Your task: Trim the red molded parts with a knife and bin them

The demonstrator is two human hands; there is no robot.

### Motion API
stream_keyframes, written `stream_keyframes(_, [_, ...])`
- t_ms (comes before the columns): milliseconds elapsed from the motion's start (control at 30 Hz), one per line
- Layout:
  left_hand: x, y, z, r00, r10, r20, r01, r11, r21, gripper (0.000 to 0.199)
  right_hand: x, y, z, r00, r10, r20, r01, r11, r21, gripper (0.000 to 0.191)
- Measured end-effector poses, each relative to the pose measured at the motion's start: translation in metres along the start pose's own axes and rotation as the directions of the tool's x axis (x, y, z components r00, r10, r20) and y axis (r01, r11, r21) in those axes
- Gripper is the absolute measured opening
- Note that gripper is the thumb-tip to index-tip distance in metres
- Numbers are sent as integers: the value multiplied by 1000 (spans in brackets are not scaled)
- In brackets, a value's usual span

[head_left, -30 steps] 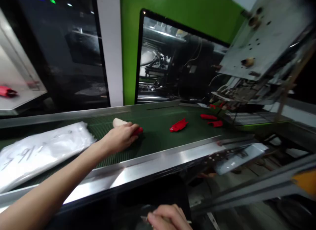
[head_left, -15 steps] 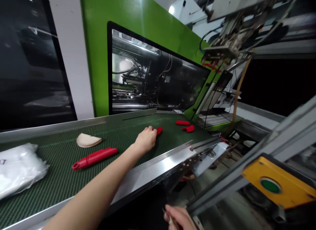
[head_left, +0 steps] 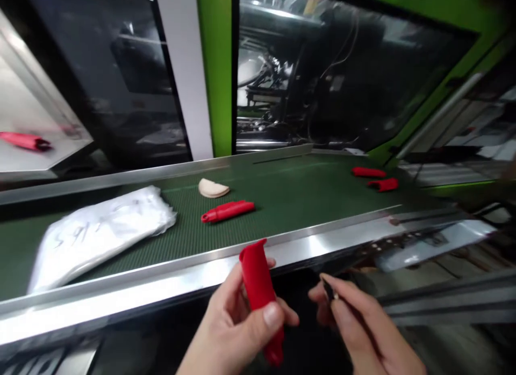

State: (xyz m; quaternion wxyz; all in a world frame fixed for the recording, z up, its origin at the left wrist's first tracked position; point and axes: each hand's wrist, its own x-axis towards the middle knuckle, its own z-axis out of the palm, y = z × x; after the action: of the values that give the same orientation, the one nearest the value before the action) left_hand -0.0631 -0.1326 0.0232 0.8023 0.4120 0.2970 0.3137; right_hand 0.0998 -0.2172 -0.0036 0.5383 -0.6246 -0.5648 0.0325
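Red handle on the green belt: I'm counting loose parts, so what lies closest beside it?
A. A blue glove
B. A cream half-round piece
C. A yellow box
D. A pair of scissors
B: the cream half-round piece lies just behind the red handle on the green belt.

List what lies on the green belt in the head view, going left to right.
White plastic bag → cream half-round piece → long red handle part → red part at the far end → curved red part beside it.
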Motion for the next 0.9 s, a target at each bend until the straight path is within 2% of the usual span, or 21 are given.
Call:
stream_keyframes(100, [-27, -24, -13, 997, -12, -74, 2, 991, -131, 73, 10, -15, 8, 978, -117, 173, 114, 993, 30, 30])
stream_keyframes(200, [-50, -33, -21, 996, -21, -92, -2, 970, -245, 85, 14, -25, 21, 900, -248, 359, 245, 968, 57, 31])
stream_keyframes(300, [-69, -37, -26, 992, -39, -122, 2, 958, -287, 91, 16, -34, 34, 827, -357, 435, 368, 928, 61, 34])
stream_keyframes(333, [-74, -38, -27, 989, -42, -140, 0, 957, -290, 87, 16, -36, 38, 808, -379, 452, 394, 917, 65, 36])
stream_keyframes(433, [-86, -43, -32, 978, -21, -209, -47, 947, -317, 49, 16, -43, 45, 762, -422, 491, 433, 896, 98, 40])
stream_keyframes(500, [-90, -45, -34, 965, -23, -260, -76, 928, -364, 32, 16, -46, 47, 744, -439, 504, 444, 888, 119, 40])
stream_keyframes(600, [-95, -43, -34, 939, -79, -336, -72, 906, -416, 26, 14, -50, 49, 727, -455, 515, 448, 882, 146, 37])
stream_keyframes(700, [-98, -40, -32, 918, -87, -387, -77, 918, -389, 24, 11, -54, 51, 711, -460, 532, 454, 878, 153, 35])
stream_keyframes(900, [-101, -41, -32, 921, -77, -381, -85, 916, -392, 23, 7, -57, 51, 681, -450, 578, 484, 869, 106, 33])
